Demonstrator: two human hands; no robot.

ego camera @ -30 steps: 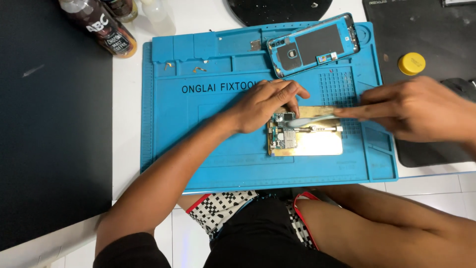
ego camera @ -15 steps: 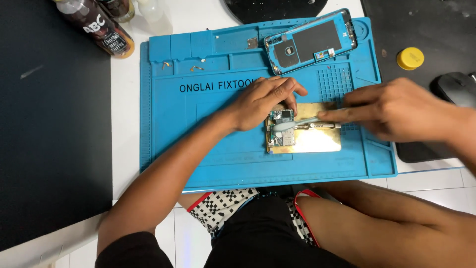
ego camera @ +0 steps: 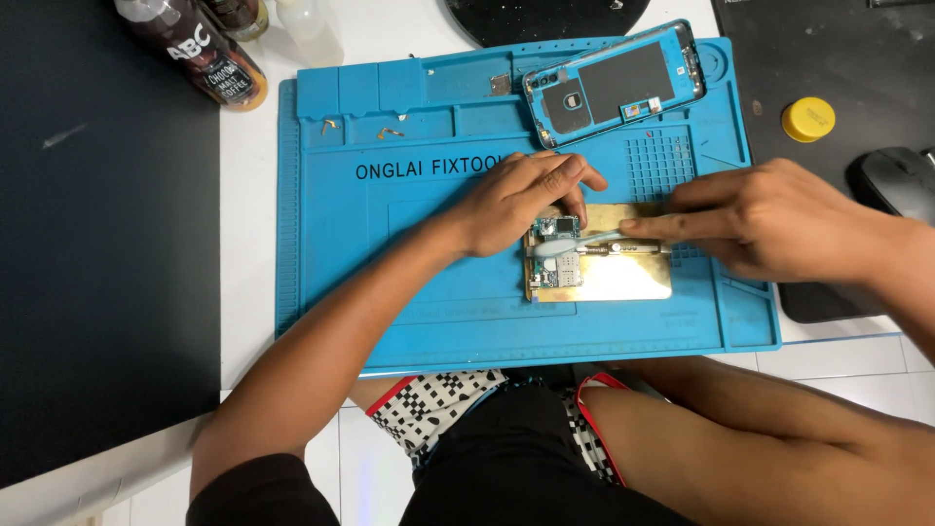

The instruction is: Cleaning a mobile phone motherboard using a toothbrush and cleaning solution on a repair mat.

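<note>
A white tiled bench carries a blue silicone repair mat (ego camera: 409,292) across the middle of the frame, with black pads to its left and upper right. At the mat's centre, the left hand (ego camera: 521,200) lies palm down with its fingers curled over the top edge of a small phone circuit board (ego camera: 557,255), pressing it in place. The right hand (ego camera: 779,219), coming in from the right edge, pinches a pale blue brush-like tool (ego camera: 584,242) between thumb and forefinger; its tip rests on the board. The board sits at the left end of a gold-coloured metal holder plate (ego camera: 623,278), which lies flat on the mat. Just above the hands, a stripped phone frame (ego camera: 618,83) lies tilted at the mat's upper edge. Farther out, a yellow cap (ego camera: 807,119) and a dark computer mouse (ego camera: 896,180) sit on the right pad, and a brown bottle (ego camera: 205,54) stands at upper left.
</note>
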